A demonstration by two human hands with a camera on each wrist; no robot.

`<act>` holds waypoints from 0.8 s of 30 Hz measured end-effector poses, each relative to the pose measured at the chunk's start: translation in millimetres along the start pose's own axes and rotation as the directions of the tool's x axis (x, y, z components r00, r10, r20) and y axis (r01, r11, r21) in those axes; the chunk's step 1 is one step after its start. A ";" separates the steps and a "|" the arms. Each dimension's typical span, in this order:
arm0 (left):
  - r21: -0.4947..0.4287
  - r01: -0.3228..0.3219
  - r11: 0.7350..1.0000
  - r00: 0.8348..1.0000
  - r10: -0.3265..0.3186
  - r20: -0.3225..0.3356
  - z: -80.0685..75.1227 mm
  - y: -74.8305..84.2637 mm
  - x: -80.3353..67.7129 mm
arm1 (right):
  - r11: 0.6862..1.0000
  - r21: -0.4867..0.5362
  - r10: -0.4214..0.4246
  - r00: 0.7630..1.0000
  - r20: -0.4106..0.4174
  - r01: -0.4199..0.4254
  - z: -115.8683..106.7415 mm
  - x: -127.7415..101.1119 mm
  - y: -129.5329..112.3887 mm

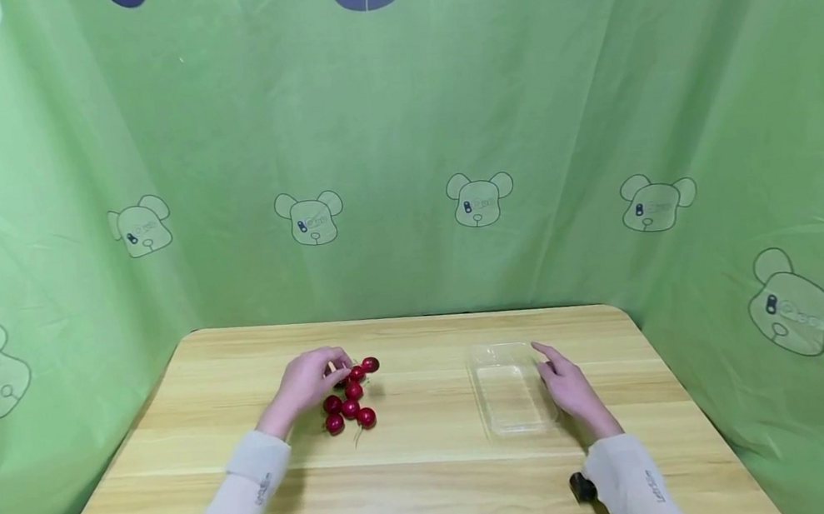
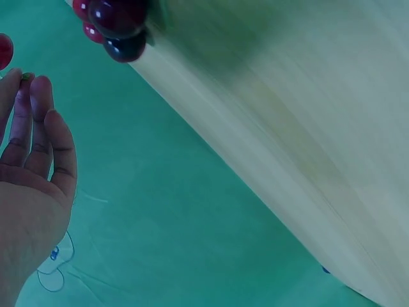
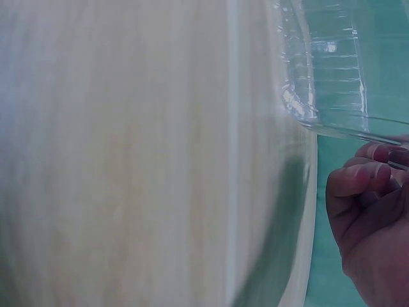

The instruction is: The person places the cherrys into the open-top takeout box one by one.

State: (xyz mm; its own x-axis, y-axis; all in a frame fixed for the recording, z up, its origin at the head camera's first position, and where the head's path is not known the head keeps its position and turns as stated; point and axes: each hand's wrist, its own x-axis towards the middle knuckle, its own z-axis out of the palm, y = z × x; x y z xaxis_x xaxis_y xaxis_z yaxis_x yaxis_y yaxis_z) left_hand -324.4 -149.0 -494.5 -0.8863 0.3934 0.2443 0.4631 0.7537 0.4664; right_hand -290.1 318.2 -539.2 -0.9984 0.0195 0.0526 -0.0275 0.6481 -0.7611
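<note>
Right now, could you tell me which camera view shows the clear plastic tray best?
The head view: the whole clear plastic tray lies on the wooden table, with the right hand at its right edge. The right wrist view shows only a ribbed corner beside curled fingers. The left wrist view shows none of it.

Landmark: clear tray (image 1: 510,389), lying flat, right of centre on the wooden table (image 1: 421,490).

- Left of tray: a bare strip of tabletop, then the cluster of cherries (image 1: 351,396) with the left hand (image 1: 308,383) over its left side. The strip between tray and cherries is open for passage.
- Right of tray: the right hand (image 1: 569,387) is against its long right rim, closing off that side; a narrow margin of table lies beyond.
- Near side of tray: broad open wood, crossed only by the two sleeves; a small black object (image 1: 582,487) sits near the right sleeve.
- Far side of tray: a short band of table, then green cloth (image 1: 402,166) hanging as a wall behind and along both flanks.
</note>
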 end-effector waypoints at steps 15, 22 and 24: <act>0.009 -0.036 0.999 0.999 0.036 -0.012 13.8 23.3 16.8 | 1.000 0.013 -0.001 1.000 -0.010 0.002 6.2 3.3 -2.1; -0.013 -0.044 0.999 0.999 0.044 -0.018 20.2 34.7 22.2 | 0.999 0.047 0.007 1.000 -0.018 -0.006 9.6 5.1 0.0; -0.015 -0.048 0.999 0.999 0.048 -0.017 22.4 37.8 24.1 | 0.998 0.066 0.012 1.000 -0.020 -0.010 10.0 4.6 0.1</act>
State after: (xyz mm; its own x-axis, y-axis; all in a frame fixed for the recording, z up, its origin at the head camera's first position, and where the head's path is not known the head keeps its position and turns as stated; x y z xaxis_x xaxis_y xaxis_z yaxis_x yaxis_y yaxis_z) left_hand -328.3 -99.2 -490.0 -0.8630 0.4199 0.2809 0.5051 0.7259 0.4669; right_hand -295.2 310.8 -545.4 -0.9975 0.0420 0.0563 -0.0202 0.5960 -0.8027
